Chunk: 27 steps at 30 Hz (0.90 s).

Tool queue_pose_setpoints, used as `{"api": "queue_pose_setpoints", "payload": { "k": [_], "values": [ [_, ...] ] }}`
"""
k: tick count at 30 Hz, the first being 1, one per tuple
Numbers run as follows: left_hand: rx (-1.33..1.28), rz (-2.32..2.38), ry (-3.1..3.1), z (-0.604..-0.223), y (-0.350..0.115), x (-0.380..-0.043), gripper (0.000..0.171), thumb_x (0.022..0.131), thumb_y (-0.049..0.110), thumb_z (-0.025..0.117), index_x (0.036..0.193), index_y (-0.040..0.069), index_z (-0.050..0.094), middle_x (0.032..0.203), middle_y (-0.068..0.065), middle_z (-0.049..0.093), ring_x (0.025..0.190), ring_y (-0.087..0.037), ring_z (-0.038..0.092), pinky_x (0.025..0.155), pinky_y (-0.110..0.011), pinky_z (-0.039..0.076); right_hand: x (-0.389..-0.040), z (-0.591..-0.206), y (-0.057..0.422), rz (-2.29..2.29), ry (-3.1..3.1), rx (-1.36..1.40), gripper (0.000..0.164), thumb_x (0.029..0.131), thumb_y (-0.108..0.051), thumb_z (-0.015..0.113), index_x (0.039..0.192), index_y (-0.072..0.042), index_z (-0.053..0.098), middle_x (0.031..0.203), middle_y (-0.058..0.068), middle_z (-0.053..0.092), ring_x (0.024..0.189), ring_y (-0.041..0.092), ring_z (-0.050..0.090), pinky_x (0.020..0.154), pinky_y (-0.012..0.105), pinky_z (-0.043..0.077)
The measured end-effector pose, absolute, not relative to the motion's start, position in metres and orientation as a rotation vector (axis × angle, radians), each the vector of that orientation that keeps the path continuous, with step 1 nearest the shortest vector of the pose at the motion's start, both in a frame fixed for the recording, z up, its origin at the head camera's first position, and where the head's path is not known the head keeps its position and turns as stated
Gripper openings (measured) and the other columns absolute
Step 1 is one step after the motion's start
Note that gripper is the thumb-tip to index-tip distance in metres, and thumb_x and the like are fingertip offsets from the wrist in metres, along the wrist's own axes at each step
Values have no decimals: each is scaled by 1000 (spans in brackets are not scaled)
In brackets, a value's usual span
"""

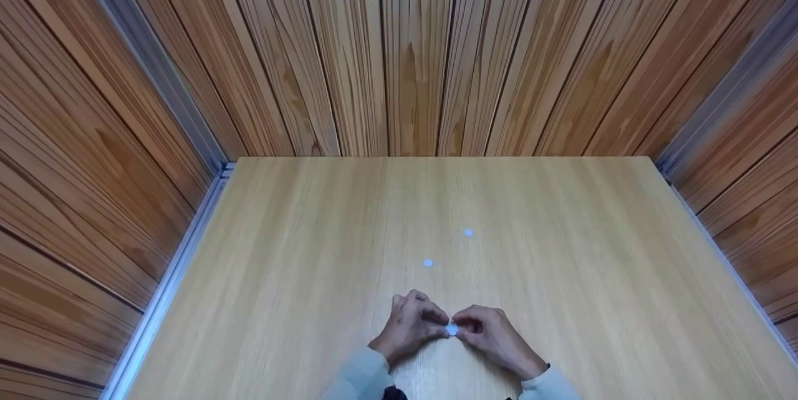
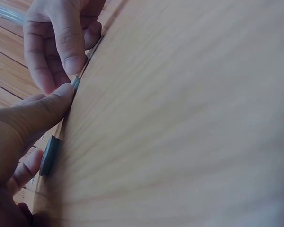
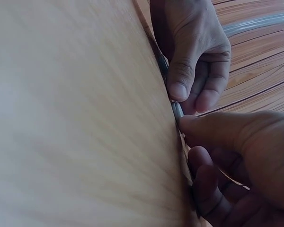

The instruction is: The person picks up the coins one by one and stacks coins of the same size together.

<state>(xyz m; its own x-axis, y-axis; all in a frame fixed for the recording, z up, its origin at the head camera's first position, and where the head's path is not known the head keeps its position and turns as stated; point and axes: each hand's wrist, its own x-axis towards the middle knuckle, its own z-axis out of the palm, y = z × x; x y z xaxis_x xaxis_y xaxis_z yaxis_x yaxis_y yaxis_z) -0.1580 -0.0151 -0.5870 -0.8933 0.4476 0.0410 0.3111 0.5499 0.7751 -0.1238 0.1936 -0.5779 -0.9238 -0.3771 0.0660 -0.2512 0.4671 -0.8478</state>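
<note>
A small round pale disc (image 1: 452, 329) is held low over the near part of the wooden table, between the fingertips of both hands. My left hand (image 1: 413, 324) pinches its left edge, while my right hand (image 1: 492, 333) pinches the right edge. Edge-on, the same disc (image 2: 75, 81) appears thin in the left wrist view, with the left thumb against it. In the right wrist view the disc (image 3: 177, 110) lies between the two thumb tips. Markings on its face are too small to tell.
Two more pale discs lie farther back on the table (image 1: 299, 300): one disc (image 1: 428, 263) just beyond the hands, another disc (image 1: 468, 232) farther off to the right. Wooden plank walls (image 1: 411, 63) rise at the back and both sides, with metal rails (image 1: 165, 288) along the edges.
</note>
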Motion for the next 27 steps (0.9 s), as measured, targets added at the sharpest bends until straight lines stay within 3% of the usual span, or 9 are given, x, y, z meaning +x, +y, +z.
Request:
{"api": "queue_pose_setpoints", "payload": {
  "k": [6,27],
  "values": [
    [635,1270,2597,-588,-14,-158,13,75,24,87,87,24,81,76,26,67,86,0,43,81,-37,23,-124,-578,195,-1451,2564,-557,16,88,-5,75,104,-5,75,89,4,68,78,5,55,68,21,45],
    [666,1303,2610,-588,-18,-157,14,76,25,87,87,22,80,79,25,70,89,0,45,83,-37,24,-125,-578,193,-1398,2590,-515,14,89,-8,74,103,-10,76,88,-7,67,76,4,54,67,21,44]
  ]
}}
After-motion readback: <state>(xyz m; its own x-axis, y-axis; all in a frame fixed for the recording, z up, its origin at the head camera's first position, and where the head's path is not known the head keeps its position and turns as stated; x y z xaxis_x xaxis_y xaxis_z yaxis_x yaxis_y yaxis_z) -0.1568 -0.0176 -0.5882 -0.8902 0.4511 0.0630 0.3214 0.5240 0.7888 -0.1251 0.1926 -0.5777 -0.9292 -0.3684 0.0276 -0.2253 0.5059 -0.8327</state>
